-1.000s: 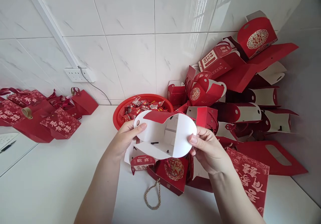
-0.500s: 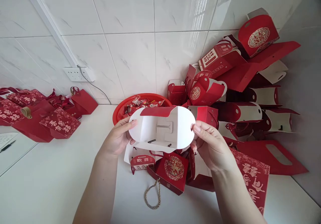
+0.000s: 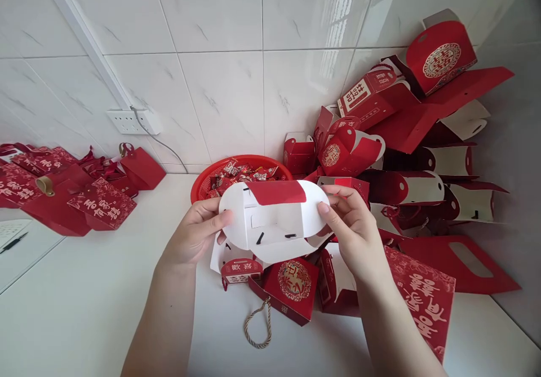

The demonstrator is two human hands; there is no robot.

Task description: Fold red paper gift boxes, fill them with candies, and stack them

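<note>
Between my two hands is a small gift box [image 3: 276, 250], its flaps spread and its white inside turned up toward me. A red strip shows on the back flap, and two short black pieces lie against the inner wall. My left hand [image 3: 198, 227] pinches the rounded left flap between thumb and fingers. On the other side, my right hand [image 3: 349, 225] grips the rounded right flap, thumb on top. Just below the held box stands a red box with a gold round emblem [image 3: 295, 281], and a gold rope handle [image 3: 257, 326] hangs from it onto the table.
Behind the held box sits a red plastic basket [image 3: 200, 185] of wrapped sweets [image 3: 240, 174]. Many red gift boxes [image 3: 353, 151] are heaped at right against the wall. Red gift bags [image 3: 101, 205] lie at left, near a pen [image 3: 14, 243] and paper. A socket strip [image 3: 133, 122] is on the wall.
The held box has tilted, showing more of its inner bottom and front flap. My right thumb has moved inward over the right flap. The left hand keeps its grip.
</note>
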